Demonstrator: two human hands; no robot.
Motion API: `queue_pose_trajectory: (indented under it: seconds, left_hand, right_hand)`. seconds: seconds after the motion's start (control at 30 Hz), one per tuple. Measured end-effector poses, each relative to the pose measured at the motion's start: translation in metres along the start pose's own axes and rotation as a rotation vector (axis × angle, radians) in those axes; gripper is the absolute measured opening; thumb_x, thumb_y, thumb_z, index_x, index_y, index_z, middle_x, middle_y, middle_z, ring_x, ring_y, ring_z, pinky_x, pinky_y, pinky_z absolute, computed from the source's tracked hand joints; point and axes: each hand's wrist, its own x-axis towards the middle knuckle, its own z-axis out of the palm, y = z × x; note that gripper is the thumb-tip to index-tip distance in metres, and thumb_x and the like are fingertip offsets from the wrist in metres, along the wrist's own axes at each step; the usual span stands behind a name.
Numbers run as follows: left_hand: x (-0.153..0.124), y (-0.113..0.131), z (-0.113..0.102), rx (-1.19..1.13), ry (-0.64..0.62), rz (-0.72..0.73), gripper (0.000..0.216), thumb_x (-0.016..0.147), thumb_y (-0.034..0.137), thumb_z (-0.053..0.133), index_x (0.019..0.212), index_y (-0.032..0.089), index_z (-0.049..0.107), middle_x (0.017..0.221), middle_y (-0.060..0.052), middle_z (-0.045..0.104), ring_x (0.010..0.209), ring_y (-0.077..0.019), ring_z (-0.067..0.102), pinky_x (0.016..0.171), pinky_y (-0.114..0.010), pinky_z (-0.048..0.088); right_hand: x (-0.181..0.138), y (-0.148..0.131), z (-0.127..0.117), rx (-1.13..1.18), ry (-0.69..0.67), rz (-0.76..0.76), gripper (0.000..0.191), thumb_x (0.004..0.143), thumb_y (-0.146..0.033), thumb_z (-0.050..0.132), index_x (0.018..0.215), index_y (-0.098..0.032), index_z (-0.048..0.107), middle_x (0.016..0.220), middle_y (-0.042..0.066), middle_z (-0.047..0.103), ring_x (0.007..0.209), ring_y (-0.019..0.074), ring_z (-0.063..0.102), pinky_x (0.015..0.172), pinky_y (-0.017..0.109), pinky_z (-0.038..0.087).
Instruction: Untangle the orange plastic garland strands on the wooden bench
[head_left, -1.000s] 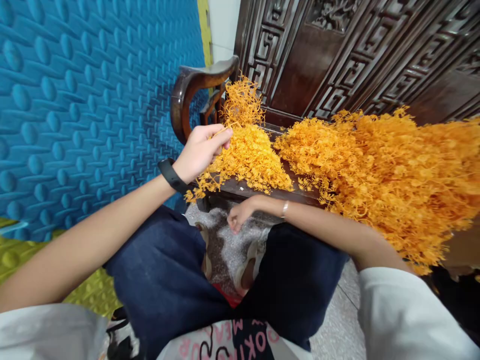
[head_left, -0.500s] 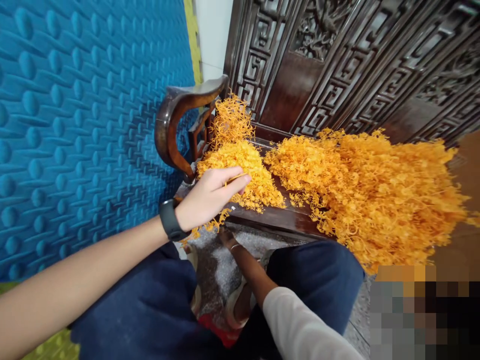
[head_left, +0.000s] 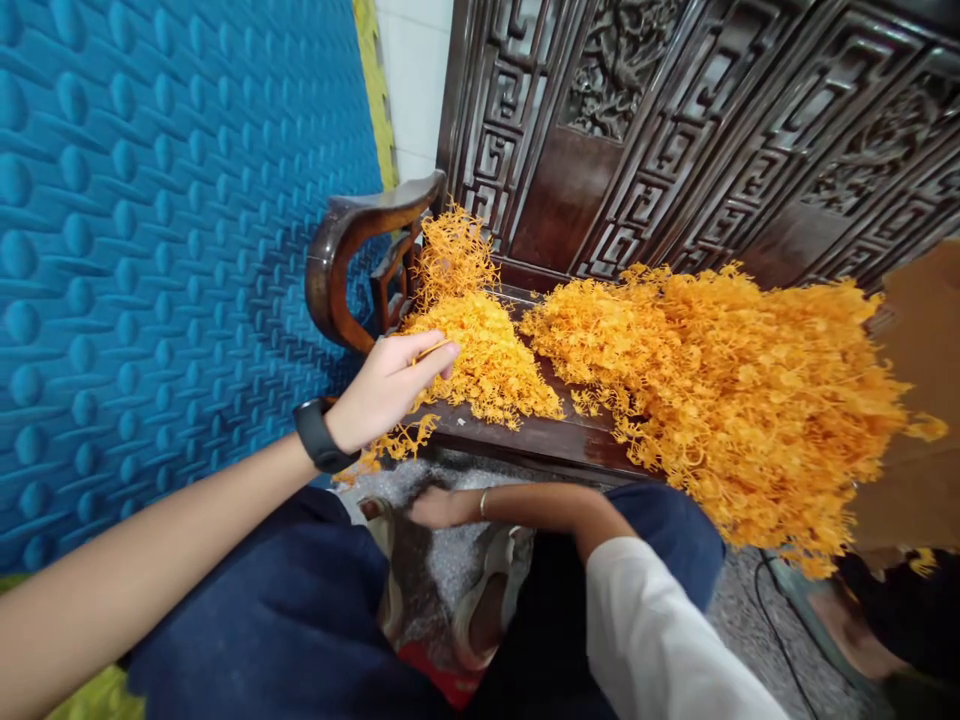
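My left hand [head_left: 386, 385], with a black watch on its wrist, hovers by the front of a smaller heap of yellow-orange curly plastic pieces [head_left: 495, 370] on the dark wooden bench [head_left: 480, 432]. Its thumb and forefinger pinch a thin orange plastic strand [head_left: 429, 352]; the other end is hidden by the fingers. Below the bench's front edge, low between the knees, is my right hand [head_left: 437, 508], blurred by motion, so its fingers and anything in them cannot be made out. A short orange string of pieces [head_left: 409, 438] hangs at the bench's left front corner.
A large orange heap [head_left: 750, 390] covers the bench's right part. The curved armrest [head_left: 326, 265] and carved backrest [head_left: 570, 190] border the seat. A blue foam mat [head_left: 150, 280] fills the left. Cardboard [head_left: 911, 400] and part of a person's foot [head_left: 855, 625] show at right.
My right hand has swung lower and slightly left, its forearm now more level. My left hand still pinches the strand and sits slightly further left in view. The camera view has shifted a little.
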Motion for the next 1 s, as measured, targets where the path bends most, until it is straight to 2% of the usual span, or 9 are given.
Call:
queue_pose_trajectory:
  seconds: [0.1, 0.2, 0.27, 0.37, 0.53, 0.67, 0.73, 0.87, 1.0]
  left_hand:
    - [0.000, -0.003, -0.003, -0.033, 0.028, -0.013, 0.030, 0.085, 0.033, 0.048, 0.061, 0.015, 0.050, 0.053, 0.005, 0.036, 0.049, -0.0075, 0.031, 0.046, -0.022, 0.023]
    - [0.002, -0.007, -0.007, -0.077, 0.078, -0.030, 0.028, 0.084, 0.032, 0.049, 0.061, 0.015, 0.050, 0.052, 0.005, 0.035, 0.048, -0.0072, 0.029, 0.045, -0.022, 0.021]
    - [0.004, -0.009, -0.008, -0.107, 0.127, -0.039, 0.027, 0.084, 0.031, 0.049, 0.061, 0.015, 0.051, 0.051, 0.005, 0.032, 0.047, -0.0070, 0.027, 0.044, -0.022, 0.019]
    - [0.007, -0.010, -0.008, -0.135, 0.186, -0.041, 0.027, 0.084, 0.031, 0.049, 0.061, 0.016, 0.050, 0.050, 0.006, 0.032, 0.046, -0.0069, 0.026, 0.044, -0.022, 0.018]
    - [0.012, -0.009, -0.005, -0.160, 0.186, -0.024, 0.029, 0.083, 0.033, 0.050, 0.060, 0.015, 0.050, 0.049, 0.006, 0.030, 0.046, -0.0065, 0.024, 0.044, -0.022, 0.017]
    - [0.013, -0.012, -0.006, -0.183, 0.166, -0.026, 0.030, 0.084, 0.036, 0.050, 0.062, 0.016, 0.050, 0.049, 0.007, 0.027, 0.046, -0.0066, 0.022, 0.044, -0.022, 0.016]
    - [0.013, -0.013, -0.007, -0.174, 0.152, -0.029, 0.031, 0.084, 0.037, 0.050, 0.062, 0.016, 0.050, 0.050, 0.006, 0.029, 0.046, -0.0067, 0.023, 0.044, -0.023, 0.016]
    - [0.014, -0.015, -0.009, -0.178, 0.135, -0.039, 0.032, 0.084, 0.039, 0.051, 0.062, 0.016, 0.050, 0.051, 0.006, 0.031, 0.046, -0.0069, 0.023, 0.043, -0.023, 0.016]
    - [0.016, -0.015, -0.010, -0.191, 0.136, -0.050, 0.033, 0.083, 0.040, 0.051, 0.062, 0.016, 0.050, 0.050, 0.007, 0.028, 0.045, -0.0068, 0.022, 0.043, -0.023, 0.015]
  right_hand:
    - [-0.006, -0.011, -0.011, -0.083, -0.021, -0.107, 0.010, 0.085, -0.016, 0.053, 0.091, -0.014, 0.061, 0.092, 0.009, 0.066, 0.079, 0.0174, 0.061, 0.067, 0.030, 0.049]
    - [-0.034, -0.013, -0.059, -0.211, 0.228, -0.160, 0.022, 0.094, -0.024, 0.038, 0.099, -0.015, 0.058, 0.098, 0.010, 0.064, 0.085, 0.0182, 0.059, 0.072, 0.032, 0.044]
    - [-0.057, -0.003, -0.095, -0.196, 0.418, 0.009, 0.024, 0.094, -0.029, 0.038, 0.095, -0.015, 0.057, 0.091, 0.008, 0.063, 0.080, 0.0167, 0.057, 0.070, 0.030, 0.041]
    - [-0.083, 0.031, -0.129, 0.041, 0.598, 0.331, 0.016, 0.090, -0.027, 0.046, 0.098, -0.015, 0.054, 0.084, 0.004, 0.061, 0.071, 0.0122, 0.054, 0.066, 0.024, 0.038]
    - [-0.095, 0.109, -0.138, 0.229, 0.858, 0.765, 0.033, 0.077, -0.023, 0.061, 0.107, -0.013, 0.049, 0.082, 0.001, 0.059, 0.061, 0.0108, 0.048, 0.062, 0.024, 0.036]
    - [-0.093, 0.147, -0.147, 0.223, 1.043, 0.824, 0.021, 0.078, -0.021, 0.059, 0.097, -0.014, 0.054, 0.090, 0.005, 0.060, 0.070, 0.0133, 0.053, 0.070, 0.026, 0.041]
    - [-0.090, 0.154, -0.151, 0.174, 1.023, 0.858, 0.020, 0.080, -0.022, 0.057, 0.098, -0.015, 0.056, 0.092, 0.006, 0.061, 0.077, 0.0162, 0.055, 0.074, 0.028, 0.043]
    - [-0.077, 0.156, -0.147, 0.094, 0.821, 0.973, 0.026, 0.083, -0.028, 0.055, 0.106, -0.016, 0.060, 0.102, 0.012, 0.061, 0.098, 0.0247, 0.055, 0.084, 0.035, 0.042]
    - [-0.063, 0.158, -0.142, 0.088, 0.756, 0.971, 0.036, 0.085, -0.033, 0.053, 0.117, -0.017, 0.057, 0.117, 0.015, 0.056, 0.113, 0.0282, 0.048, 0.091, 0.040, 0.041]
